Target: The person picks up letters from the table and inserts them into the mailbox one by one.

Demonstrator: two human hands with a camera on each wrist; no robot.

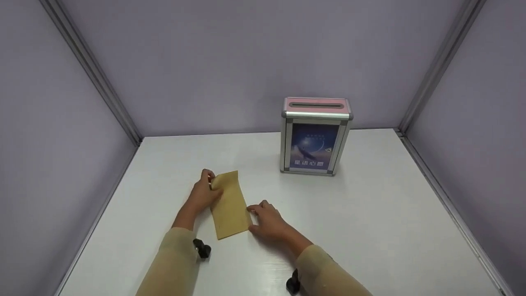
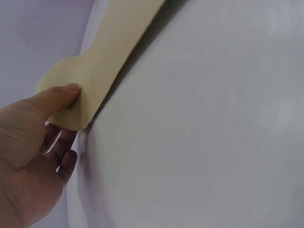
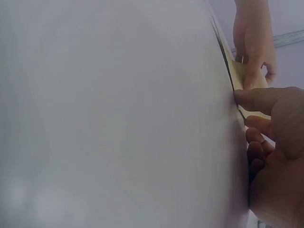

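White table [image 1: 370,230], enclosed by pale purple walls [image 1: 230,61] with metal corner posts. Toward the back, right of centre, stands a metal-framed box [image 1: 314,137] with a pink top and a slot [image 1: 315,105] in it, well apart from the hands. Near the front, left of centre, lies a tan paper envelope [image 1: 230,205], flat on the table with its long axis running away from the person. The left hand [image 1: 203,193] pinches the envelope's far left corner, thumb on top and fingers curled beneath, so that the corner lifts and buckles in the left wrist view [image 2: 85,90]. The right hand [image 1: 269,222] rests at the envelope's right edge, fingertips touching it and curling in under the edge; the grip there appears partial. Judged by the bend, the envelope is light, thin and floppy, likely to slide on the smooth surface; the corners and long edges offer the best hold.
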